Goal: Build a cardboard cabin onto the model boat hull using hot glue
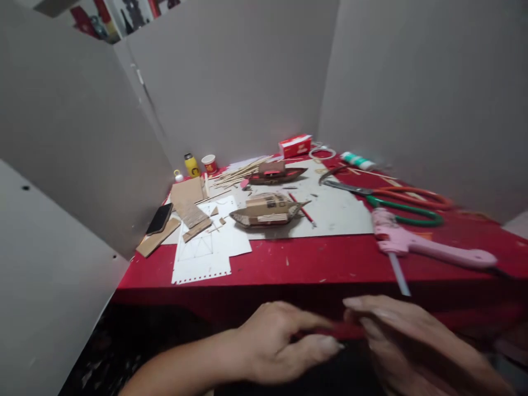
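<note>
Nearest the lens, a thin red stick-like object [336, 330], blurred by motion, was pinched between both hands below the table's front edge. Fingers of the left hand [284, 341] were closed on its left end, thumb underneath; fingers of the right hand [408, 341] were closed over its right end. What the object was could not be told.

Beyond the hands, a table covered in red cloth [313, 261] was seen. On its right side a pink hot-glue gun [421, 245] was laid, nozzle toward the hands, with large orange-and-green-handled scissors [396, 201] just behind it. On a grey cardboard sheet [342, 212] a brown cardboard model boat [268, 212] was set, a darker finished model boat [276, 175] behind it, a red pencil [302, 208] beside. White paper sheets [202, 253], a black phone [159, 218] and a bundle of wooden sticks [237, 173] were spread at left.
</note>
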`<act>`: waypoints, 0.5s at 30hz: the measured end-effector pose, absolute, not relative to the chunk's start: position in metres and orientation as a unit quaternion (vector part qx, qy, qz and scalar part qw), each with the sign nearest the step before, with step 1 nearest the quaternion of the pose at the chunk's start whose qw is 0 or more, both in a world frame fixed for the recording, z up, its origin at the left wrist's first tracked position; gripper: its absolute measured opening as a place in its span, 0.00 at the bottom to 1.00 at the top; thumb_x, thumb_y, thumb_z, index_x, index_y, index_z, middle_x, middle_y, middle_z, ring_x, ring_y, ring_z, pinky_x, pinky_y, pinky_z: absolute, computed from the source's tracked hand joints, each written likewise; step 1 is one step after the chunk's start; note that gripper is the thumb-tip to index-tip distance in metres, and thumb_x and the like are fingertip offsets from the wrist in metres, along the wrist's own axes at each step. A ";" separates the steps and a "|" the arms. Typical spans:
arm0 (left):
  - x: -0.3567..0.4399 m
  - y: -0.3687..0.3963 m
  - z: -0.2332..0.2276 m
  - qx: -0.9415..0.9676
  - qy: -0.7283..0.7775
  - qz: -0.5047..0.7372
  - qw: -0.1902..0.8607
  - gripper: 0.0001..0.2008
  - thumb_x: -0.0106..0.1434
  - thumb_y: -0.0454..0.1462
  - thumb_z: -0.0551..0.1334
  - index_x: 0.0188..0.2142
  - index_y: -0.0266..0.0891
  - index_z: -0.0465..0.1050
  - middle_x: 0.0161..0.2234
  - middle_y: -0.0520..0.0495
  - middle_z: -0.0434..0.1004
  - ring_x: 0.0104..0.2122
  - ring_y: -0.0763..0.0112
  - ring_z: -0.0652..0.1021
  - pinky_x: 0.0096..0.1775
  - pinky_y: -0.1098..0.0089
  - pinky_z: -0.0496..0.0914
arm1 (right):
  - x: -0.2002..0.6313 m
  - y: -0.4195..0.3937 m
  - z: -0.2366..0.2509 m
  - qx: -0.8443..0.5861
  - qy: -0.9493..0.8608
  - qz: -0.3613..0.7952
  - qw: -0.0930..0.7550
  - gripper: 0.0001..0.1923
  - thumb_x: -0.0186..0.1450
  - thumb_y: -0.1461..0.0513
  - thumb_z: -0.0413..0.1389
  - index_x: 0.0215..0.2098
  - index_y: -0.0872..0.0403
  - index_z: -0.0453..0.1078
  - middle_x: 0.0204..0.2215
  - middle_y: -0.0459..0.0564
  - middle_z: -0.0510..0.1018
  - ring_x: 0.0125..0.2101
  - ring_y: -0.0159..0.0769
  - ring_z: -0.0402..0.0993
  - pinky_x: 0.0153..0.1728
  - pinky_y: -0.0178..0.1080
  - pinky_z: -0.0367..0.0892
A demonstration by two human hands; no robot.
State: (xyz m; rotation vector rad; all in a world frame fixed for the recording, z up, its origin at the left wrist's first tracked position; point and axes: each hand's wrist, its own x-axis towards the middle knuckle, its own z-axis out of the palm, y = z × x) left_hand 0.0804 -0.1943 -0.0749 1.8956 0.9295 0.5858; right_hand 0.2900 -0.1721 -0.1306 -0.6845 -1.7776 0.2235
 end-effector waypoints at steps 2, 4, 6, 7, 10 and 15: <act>0.068 -0.204 -0.086 0.716 0.402 0.180 0.542 0.21 0.68 0.47 0.54 0.27 0.35 0.74 0.21 0.49 0.70 0.21 0.75 0.69 0.25 0.75 0.62 | 0.295 -0.162 -0.115 -0.302 -0.737 0.039 0.604 0.16 0.64 0.66 0.57 0.50 0.46 0.70 0.36 0.48 0.81 0.32 0.36 0.80 0.35 0.35 0.77; 0.050 -0.213 -0.085 0.674 0.437 0.168 0.572 0.22 0.64 0.47 0.60 0.19 0.36 0.63 0.16 0.56 0.57 0.18 0.80 0.59 0.21 0.76 0.53 | 0.298 -0.145 -0.098 -0.355 -0.712 0.007 0.606 0.16 0.64 0.67 0.56 0.49 0.47 0.70 0.37 0.49 0.80 0.35 0.36 0.79 0.39 0.37 0.75; 0.029 -0.214 -0.073 0.645 0.498 0.216 0.537 0.24 0.64 0.48 0.60 0.18 0.37 0.60 0.17 0.56 0.57 0.20 0.80 0.60 0.23 0.75 0.55 | 0.301 -0.123 -0.081 -0.398 -0.709 0.013 0.581 0.09 0.65 0.65 0.55 0.43 0.48 0.71 0.35 0.48 0.80 0.34 0.36 0.78 0.40 0.38 0.73; 0.019 -0.209 -0.064 0.621 0.538 0.264 0.505 0.22 0.65 0.48 0.59 0.20 0.37 0.61 0.19 0.54 0.62 0.22 0.79 0.64 0.26 0.75 0.59 | 0.303 -0.110 -0.073 -0.405 -0.720 0.037 0.562 0.05 0.66 0.63 0.55 0.40 0.50 0.72 0.34 0.47 0.80 0.32 0.36 0.77 0.39 0.39 0.73; -0.008 -0.176 -0.041 0.544 0.601 0.396 0.431 0.12 0.63 0.45 0.62 0.32 0.38 0.69 0.32 0.50 0.75 0.26 0.76 0.74 0.32 0.73 0.69 | 0.306 -0.068 -0.056 -0.450 -0.735 0.158 0.483 0.07 0.65 0.61 0.54 0.31 0.53 0.72 0.25 0.46 0.78 0.25 0.34 0.75 0.29 0.36 0.70; -0.028 -0.099 -0.035 0.421 0.618 0.509 0.426 0.22 0.62 0.44 0.64 0.52 0.39 0.66 0.49 0.37 0.73 0.32 0.65 0.82 0.31 0.66 0.77 | 0.285 -0.007 -0.048 -0.541 -0.643 0.417 0.347 0.08 0.64 0.62 0.55 0.41 0.58 0.69 0.22 0.48 0.76 0.20 0.33 0.73 0.18 0.32 0.66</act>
